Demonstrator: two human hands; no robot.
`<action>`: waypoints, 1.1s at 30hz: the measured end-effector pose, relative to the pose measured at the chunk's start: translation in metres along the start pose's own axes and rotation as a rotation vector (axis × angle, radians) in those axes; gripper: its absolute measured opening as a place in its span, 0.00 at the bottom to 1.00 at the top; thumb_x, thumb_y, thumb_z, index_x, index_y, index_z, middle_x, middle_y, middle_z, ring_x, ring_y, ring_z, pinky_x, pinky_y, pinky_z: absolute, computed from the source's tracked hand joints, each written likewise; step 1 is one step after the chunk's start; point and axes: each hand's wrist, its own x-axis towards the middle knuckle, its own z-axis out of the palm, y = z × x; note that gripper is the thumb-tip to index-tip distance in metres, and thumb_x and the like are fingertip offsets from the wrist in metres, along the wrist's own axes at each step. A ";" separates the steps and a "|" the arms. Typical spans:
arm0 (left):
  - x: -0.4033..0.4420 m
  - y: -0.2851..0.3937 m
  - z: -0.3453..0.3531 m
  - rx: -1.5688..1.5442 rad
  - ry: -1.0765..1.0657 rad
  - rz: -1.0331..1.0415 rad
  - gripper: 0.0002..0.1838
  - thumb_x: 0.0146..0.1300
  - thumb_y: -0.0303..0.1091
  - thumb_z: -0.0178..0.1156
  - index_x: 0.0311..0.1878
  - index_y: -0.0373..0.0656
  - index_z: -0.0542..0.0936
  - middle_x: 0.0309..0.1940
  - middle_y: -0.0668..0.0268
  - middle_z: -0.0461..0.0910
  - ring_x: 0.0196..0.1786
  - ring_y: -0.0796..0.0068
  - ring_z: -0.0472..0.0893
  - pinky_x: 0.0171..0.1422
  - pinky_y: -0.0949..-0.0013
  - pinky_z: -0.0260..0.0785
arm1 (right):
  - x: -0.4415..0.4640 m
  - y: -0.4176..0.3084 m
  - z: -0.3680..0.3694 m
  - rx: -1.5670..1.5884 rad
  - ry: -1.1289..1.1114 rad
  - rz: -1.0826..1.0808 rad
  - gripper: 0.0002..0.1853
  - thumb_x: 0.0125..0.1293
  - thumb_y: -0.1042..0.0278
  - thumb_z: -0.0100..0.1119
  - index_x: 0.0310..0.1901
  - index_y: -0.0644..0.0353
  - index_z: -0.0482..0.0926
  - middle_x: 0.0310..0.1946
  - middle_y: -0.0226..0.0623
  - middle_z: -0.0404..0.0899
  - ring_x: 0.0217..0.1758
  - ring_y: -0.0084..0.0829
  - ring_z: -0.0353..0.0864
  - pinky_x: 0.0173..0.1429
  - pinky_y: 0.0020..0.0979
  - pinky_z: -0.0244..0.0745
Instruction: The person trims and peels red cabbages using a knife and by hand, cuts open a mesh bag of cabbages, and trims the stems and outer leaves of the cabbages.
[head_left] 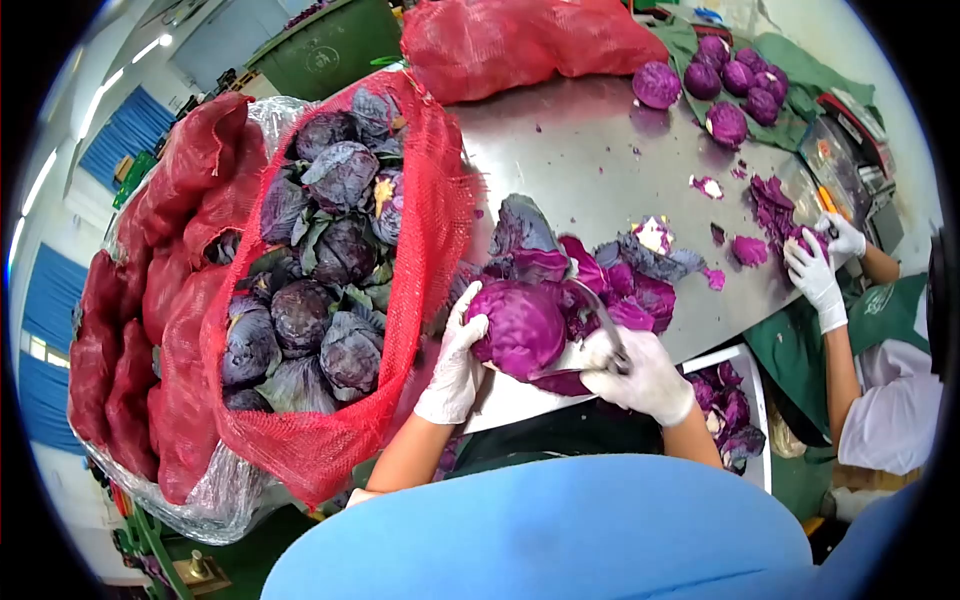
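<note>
Near the front edge of the metal table, my gloved left hand (456, 358) grips a purple cabbage (520, 328) from its left side. In my gloved right hand (640, 372) is a curved knife (597, 308), its blade beside the right side of the cabbage. Loose purple leaves (635, 295) lie behind and to the right of the cabbage. To the left, an open red mesh sack (425, 250) holds several dark, unpeeled cabbages (343, 177).
A co-worker's gloved hands (818, 275) are at the right edge over leaf scraps. Peeled cabbages (727, 124) sit at the back right. Closed red sacks (530, 45) stand behind and left. A white bin (757, 400) with leaves is below the front edge.
</note>
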 end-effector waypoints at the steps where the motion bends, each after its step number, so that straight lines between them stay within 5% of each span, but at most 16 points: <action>1: 0.003 -0.003 0.001 -0.061 0.041 -0.037 0.38 0.69 0.36 0.66 0.78 0.41 0.63 0.66 0.58 0.77 0.67 0.64 0.79 0.76 0.57 0.71 | -0.010 -0.001 -0.008 -0.052 0.030 -0.039 0.12 0.56 0.73 0.72 0.31 0.61 0.75 0.28 0.36 0.77 0.29 0.26 0.76 0.37 0.29 0.74; 3: 0.015 0.001 -0.005 -0.260 -0.014 -0.190 0.35 0.72 0.41 0.63 0.77 0.42 0.64 0.70 0.56 0.75 0.70 0.58 0.77 0.76 0.51 0.72 | -0.035 0.014 -0.026 -0.023 0.132 0.078 0.10 0.57 0.76 0.73 0.34 0.61 0.78 0.31 0.29 0.83 0.30 0.22 0.79 0.36 0.24 0.75; 5: 0.026 0.004 -0.022 -0.409 -0.159 -0.270 0.35 0.72 0.46 0.62 0.77 0.44 0.65 0.74 0.53 0.70 0.74 0.50 0.73 0.77 0.38 0.68 | -0.052 0.012 -0.052 0.244 0.350 0.593 0.12 0.57 0.76 0.74 0.42 0.63 0.82 0.37 0.28 0.85 0.37 0.20 0.82 0.42 0.22 0.77; 7: 0.019 0.018 0.011 -0.360 -0.029 -0.259 0.38 0.73 0.59 0.54 0.79 0.49 0.63 0.78 0.50 0.64 0.75 0.40 0.70 0.73 0.27 0.68 | -0.049 0.028 -0.062 0.015 0.523 0.410 0.22 0.56 0.75 0.77 0.54 0.64 0.83 0.45 0.31 0.86 0.44 0.20 0.83 0.45 0.23 0.78; 8: 0.022 0.021 0.014 -0.390 -0.029 -0.309 0.40 0.73 0.64 0.48 0.81 0.51 0.60 0.79 0.48 0.61 0.78 0.38 0.66 0.77 0.22 0.58 | -0.043 0.035 -0.066 -0.263 0.520 0.277 0.31 0.57 0.73 0.79 0.63 0.65 0.80 0.54 0.35 0.84 0.51 0.21 0.83 0.48 0.24 0.80; 9: 0.021 0.022 0.018 -0.391 -0.028 -0.307 0.40 0.73 0.64 0.48 0.81 0.51 0.60 0.79 0.48 0.61 0.78 0.38 0.66 0.77 0.22 0.58 | -0.023 0.007 -0.049 0.104 0.546 0.284 0.37 0.57 0.71 0.80 0.69 0.67 0.76 0.61 0.38 0.82 0.54 0.26 0.83 0.57 0.29 0.81; 13: 0.014 0.024 0.041 -0.589 -0.136 -0.423 0.44 0.73 0.67 0.50 0.83 0.52 0.56 0.80 0.46 0.59 0.80 0.37 0.63 0.77 0.21 0.58 | 0.028 0.004 -0.005 0.041 0.176 0.046 0.50 0.52 0.68 0.84 0.76 0.67 0.67 0.76 0.50 0.69 0.83 0.36 0.62 0.86 0.37 0.53; 15: 0.010 0.027 0.049 -0.367 -0.243 -0.393 0.48 0.71 0.71 0.52 0.84 0.54 0.54 0.81 0.51 0.59 0.79 0.42 0.65 0.76 0.26 0.64 | 0.051 0.014 0.009 0.066 0.136 0.056 0.55 0.52 0.67 0.84 0.80 0.64 0.62 0.74 0.45 0.72 0.76 0.35 0.72 0.79 0.34 0.67; 16: 0.005 0.035 0.053 -0.089 -0.288 -0.355 0.50 0.71 0.74 0.51 0.84 0.54 0.52 0.81 0.52 0.59 0.78 0.44 0.68 0.73 0.28 0.67 | 0.054 0.009 0.004 0.275 0.149 0.179 0.55 0.52 0.67 0.84 0.81 0.61 0.60 0.70 0.42 0.75 0.65 0.31 0.78 0.65 0.30 0.75; 18: 0.012 0.046 0.033 0.245 -0.333 -0.357 0.47 0.72 0.67 0.57 0.84 0.52 0.53 0.79 0.53 0.63 0.76 0.50 0.72 0.70 0.37 0.74 | 0.060 0.003 -0.011 0.594 0.184 0.345 0.52 0.56 0.68 0.81 0.81 0.54 0.61 0.56 0.31 0.80 0.31 0.17 0.78 0.25 0.21 0.71; 19: 0.020 0.051 0.015 0.399 -0.385 -0.360 0.47 0.72 0.64 0.60 0.83 0.52 0.54 0.78 0.54 0.64 0.75 0.53 0.72 0.70 0.41 0.74 | 0.061 0.021 -0.016 0.732 0.185 0.301 0.46 0.63 0.61 0.77 0.80 0.53 0.63 0.41 0.25 0.81 0.20 0.14 0.69 0.18 0.21 0.62; 21: 0.029 0.047 0.028 0.526 -0.416 0.000 0.54 0.64 0.51 0.74 0.84 0.50 0.51 0.77 0.54 0.65 0.78 0.58 0.66 0.81 0.51 0.61 | 0.054 0.048 -0.020 1.012 0.230 0.413 0.32 0.68 0.50 0.73 0.69 0.53 0.74 0.29 0.20 0.75 0.15 0.15 0.64 0.17 0.22 0.61; 23: 0.042 0.035 0.056 0.631 -0.403 0.395 0.61 0.59 0.45 0.79 0.86 0.49 0.46 0.79 0.54 0.59 0.82 0.59 0.59 0.86 0.53 0.52 | 0.058 0.057 -0.020 1.064 0.267 0.587 0.23 0.68 0.37 0.69 0.42 0.48 0.75 0.24 0.21 0.72 0.14 0.18 0.63 0.17 0.24 0.60; 26: 0.067 0.026 0.081 0.240 -0.422 0.028 0.57 0.62 0.49 0.76 0.85 0.46 0.50 0.80 0.53 0.59 0.81 0.54 0.63 0.83 0.48 0.60 | 0.057 0.047 -0.020 0.884 0.346 0.645 0.24 0.73 0.33 0.61 0.44 0.48 0.76 0.24 0.25 0.73 0.14 0.19 0.62 0.18 0.24 0.57; 29: 0.109 0.007 0.080 -0.193 -0.434 -0.315 0.44 0.70 0.57 0.67 0.81 0.48 0.60 0.79 0.54 0.63 0.78 0.50 0.68 0.77 0.34 0.66 | 0.044 0.051 -0.054 0.901 0.304 0.553 0.37 0.73 0.32 0.59 0.70 0.53 0.75 0.47 0.44 0.89 0.13 0.17 0.63 0.17 0.23 0.58; 33: 0.148 -0.009 0.100 -0.307 -0.259 -0.493 0.51 0.63 0.66 0.68 0.82 0.54 0.58 0.80 0.54 0.61 0.79 0.41 0.66 0.71 0.15 0.60 | 0.026 0.040 -0.072 0.632 0.519 0.468 0.27 0.74 0.55 0.63 0.70 0.57 0.76 0.49 0.45 0.89 0.11 0.17 0.68 0.15 0.22 0.62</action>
